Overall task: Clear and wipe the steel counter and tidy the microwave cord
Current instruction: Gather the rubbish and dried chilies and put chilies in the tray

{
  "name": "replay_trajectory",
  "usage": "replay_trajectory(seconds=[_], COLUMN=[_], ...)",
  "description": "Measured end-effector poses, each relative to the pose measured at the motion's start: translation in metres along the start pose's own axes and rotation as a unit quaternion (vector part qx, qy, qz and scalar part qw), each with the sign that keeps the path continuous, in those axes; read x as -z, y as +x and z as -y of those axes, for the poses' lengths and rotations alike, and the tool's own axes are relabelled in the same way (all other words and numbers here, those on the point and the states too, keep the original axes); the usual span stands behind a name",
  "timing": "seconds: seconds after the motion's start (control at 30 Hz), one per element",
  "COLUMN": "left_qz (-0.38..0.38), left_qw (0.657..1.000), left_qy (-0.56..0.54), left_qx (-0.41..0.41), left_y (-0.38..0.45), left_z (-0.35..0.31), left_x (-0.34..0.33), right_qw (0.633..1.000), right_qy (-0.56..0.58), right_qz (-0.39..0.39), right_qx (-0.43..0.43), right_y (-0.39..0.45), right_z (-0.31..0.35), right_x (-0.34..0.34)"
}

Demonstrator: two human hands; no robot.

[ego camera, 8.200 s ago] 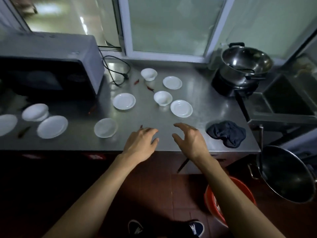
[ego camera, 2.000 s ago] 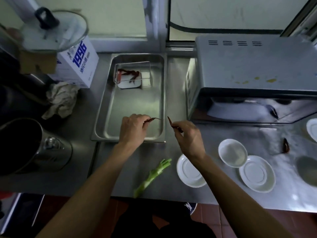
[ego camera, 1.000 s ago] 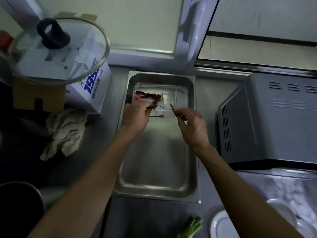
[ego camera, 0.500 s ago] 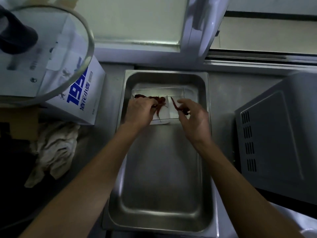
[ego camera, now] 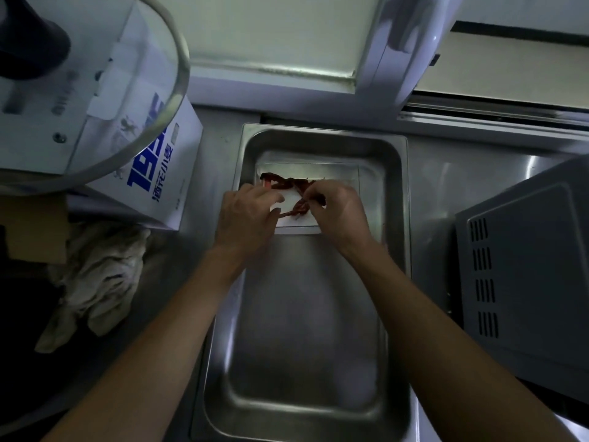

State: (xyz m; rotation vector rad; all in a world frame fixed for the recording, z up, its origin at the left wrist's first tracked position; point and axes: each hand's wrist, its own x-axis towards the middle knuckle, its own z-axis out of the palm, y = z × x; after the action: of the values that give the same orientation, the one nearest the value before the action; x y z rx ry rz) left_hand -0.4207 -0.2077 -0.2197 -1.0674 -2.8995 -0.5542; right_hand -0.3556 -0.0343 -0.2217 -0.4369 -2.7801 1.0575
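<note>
- Head view: a steel tray (ego camera: 395,250) sits on the counter (ego camera: 446,186), between a white box (ego camera: 149,173) on its left and the microwave (ego camera: 526,282) on its right.
- A small white dish (ego camera: 296,223) lies at the far end of the tray. Dried red chilies (ego camera: 287,183) lie in it.
- Both hands are over the dish, close together.
- The left hand (ego camera: 245,218) is curled at the dish's left edge, by the chilies. I cannot tell if it holds one.
- The right hand (ego camera: 338,212) pinches a chili (ego camera: 299,208) with its fingertips, right above the dish.
- A pale rag (ego camera: 95,279) lies crumpled on the counter, left of the tray and in front of the box.
- A glass lid (ego camera: 95,74) is at the far left corner, over the box.
</note>
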Motion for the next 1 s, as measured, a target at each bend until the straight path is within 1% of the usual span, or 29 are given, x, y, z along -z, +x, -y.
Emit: replay_trajectory(seconds=[0.07,0.23,0.3,0.47,0.6,0.7,0.77,0.87,1.0], left_qz=[-0.009,-0.019,-0.016,0.006,0.018,0.024,0.034,0.044,0.053], left_qw=[1.000,0.999,0.999,0.999,0.998,0.997,0.997,0.997,0.996], left_qy=[-0.012,-0.033,-0.034,-0.037,-0.047,-0.068,-0.070,-0.063,-0.068], left_qx=[0.004,0.005,0.006,0.033,0.021,0.028,0.014,-0.012,-0.021], left_y=[-0.003,-0.008,-0.011,-0.020,-0.036,-0.054,-0.068,-0.095,-0.131], left_z=[0.001,0.001,0.000,-0.008,-0.031,-0.055,-0.071,-0.095,-0.119], left_x=[0.001,0.001,0.001,0.004,0.015,0.031,0.040,0.047,0.045], right_qw=[1.000,0.998,0.998,1.000,0.999,0.999,0.998,0.997,0.994], right_qy=[-0.011,-0.027,-0.029,-0.025,-0.037,-0.041,-0.048,-0.050,-0.071], right_qz=[0.023,0.052,0.046,-0.004,-0.026,-0.030,-0.035,-0.056,-0.069], right_qx=[-0.006,-0.003,-0.004,-0.003,-0.002,-0.019,-0.026,-0.036,-0.050], right_y=[0.005,0.013,0.013,-0.006,-0.050,-0.093,-0.123,-0.166,-0.221], right_z=[0.001,0.004,0.003,0.006,0.012,0.019,0.025,0.030,0.035], right_x=[-0.006,-0.013,-0.014,0.005,0.033,0.053,0.063,0.074,0.080])
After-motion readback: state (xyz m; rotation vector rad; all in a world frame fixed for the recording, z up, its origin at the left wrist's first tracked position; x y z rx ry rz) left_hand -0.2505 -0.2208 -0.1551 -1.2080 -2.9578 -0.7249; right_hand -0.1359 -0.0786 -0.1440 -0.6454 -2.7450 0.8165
